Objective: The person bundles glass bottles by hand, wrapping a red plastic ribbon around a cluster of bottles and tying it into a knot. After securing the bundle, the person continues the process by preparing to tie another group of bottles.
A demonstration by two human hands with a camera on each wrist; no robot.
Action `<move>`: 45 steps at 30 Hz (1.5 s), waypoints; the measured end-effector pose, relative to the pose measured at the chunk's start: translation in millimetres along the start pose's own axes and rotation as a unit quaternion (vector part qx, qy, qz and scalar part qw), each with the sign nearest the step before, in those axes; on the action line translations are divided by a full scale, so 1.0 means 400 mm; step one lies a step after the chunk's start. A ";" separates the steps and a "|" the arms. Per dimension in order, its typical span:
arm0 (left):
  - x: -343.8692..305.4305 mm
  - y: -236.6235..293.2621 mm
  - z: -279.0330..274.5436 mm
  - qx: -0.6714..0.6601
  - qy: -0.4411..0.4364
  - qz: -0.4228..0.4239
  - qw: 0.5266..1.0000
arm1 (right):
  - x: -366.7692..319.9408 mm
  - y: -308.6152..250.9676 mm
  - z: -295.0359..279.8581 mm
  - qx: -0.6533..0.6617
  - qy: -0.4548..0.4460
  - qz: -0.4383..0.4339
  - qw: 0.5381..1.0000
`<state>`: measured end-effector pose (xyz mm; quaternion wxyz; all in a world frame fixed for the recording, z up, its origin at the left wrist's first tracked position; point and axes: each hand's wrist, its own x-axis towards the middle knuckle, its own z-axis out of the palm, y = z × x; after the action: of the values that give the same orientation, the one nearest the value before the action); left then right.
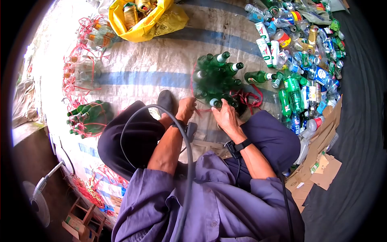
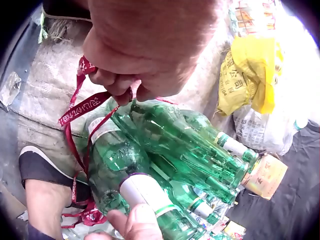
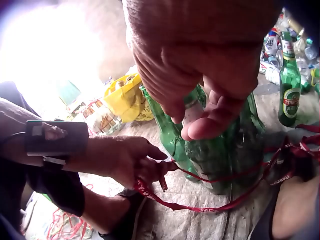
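A cluster of green glass bottles point(image 1: 211, 78) stands on the sheet in front of the crossed legs. A red printed ribbon point(image 3: 192, 208) loops around the cluster low down. On its near left side, my left hand point(image 1: 186, 108) pinches the ribbon, its fingers curled tightly in the left wrist view. My right hand point(image 1: 226, 117) is at the near side of the cluster, thumb and fingers around the neck of a green bottle point(image 3: 192, 112) with a white neck label. Loose ribbon point(image 1: 252, 99) lies tangled to the right of the bottles.
A single green bottle point(image 1: 258, 76) lies right of the cluster. Beyond it spreads a heap of plastic bottles and cans point(image 1: 298, 60). A yellow bag point(image 1: 161, 28) of cans is ahead. Tied bottle bundles point(image 1: 90, 117) stand at left; cardboard point(image 1: 326, 171) lies at right.
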<state>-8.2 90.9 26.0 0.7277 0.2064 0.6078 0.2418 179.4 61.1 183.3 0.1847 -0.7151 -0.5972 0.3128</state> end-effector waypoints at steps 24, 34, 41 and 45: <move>-0.003 -0.011 -0.070 0.527 -0.040 0.311 0.790 | 0.026 0.061 0.386 0.536 -0.130 0.403 0.730; 0.011 -0.002 -0.080 0.596 -0.038 0.282 0.751 | 0.074 0.133 0.461 0.658 -0.102 0.471 0.578; 0.095 -0.090 -0.113 0.593 0.022 0.362 0.719 | 0.080 0.133 0.460 0.667 -0.082 0.467 0.575; 0.113 -0.057 -0.121 -0.028 -0.026 0.089 0.995 | 0.081 0.127 0.452 0.617 -0.076 0.472 0.625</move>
<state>-46.9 100.1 -31.5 0.7245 0.2457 0.5607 0.3166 99.1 61.5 10.7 0.3633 -0.5908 0.1439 0.7059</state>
